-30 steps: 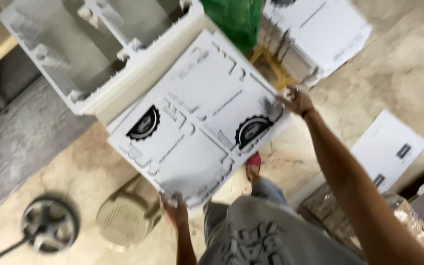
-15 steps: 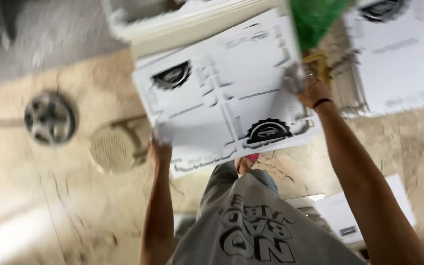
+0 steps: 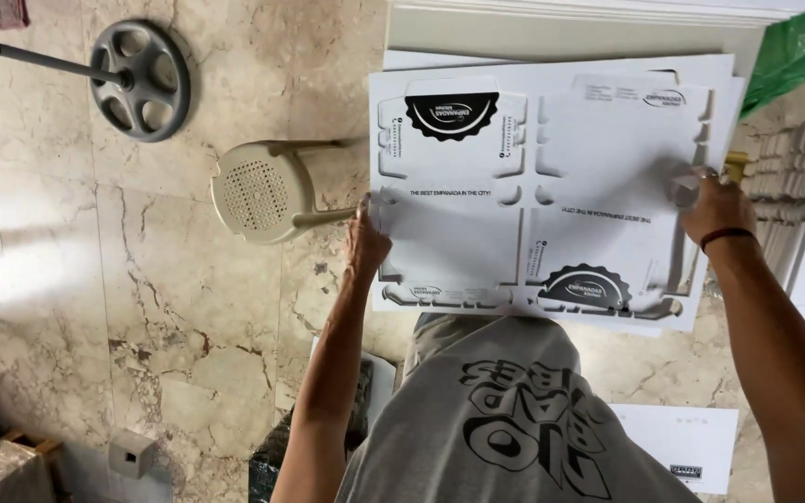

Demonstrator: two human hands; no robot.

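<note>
Nearest the camera, a grey printed shirt (image 3: pixel 505 419) fills the lower frame, hiding the bottom edge of a flat die-cut white cardboard box sheet (image 3: pixel 533 196). The left hand (image 3: pixel 365 244) clamps the sheet's left edge, fingers curled around it; the right hand (image 3: pixel 715 207) pinches its right side, fingers together on the card. The sheet lies atop a stack of similar sheets (image 3: pixel 561 61). Beyond, a beige plastic stool (image 3: pixel 263 191) lies tipped on the marble floor (image 3: pixel 142 307), with a grey wheel-shaped stand base (image 3: pixel 142 79) farther off. Compared with half a second earlier, the sheet sits squarer and higher.
</note>
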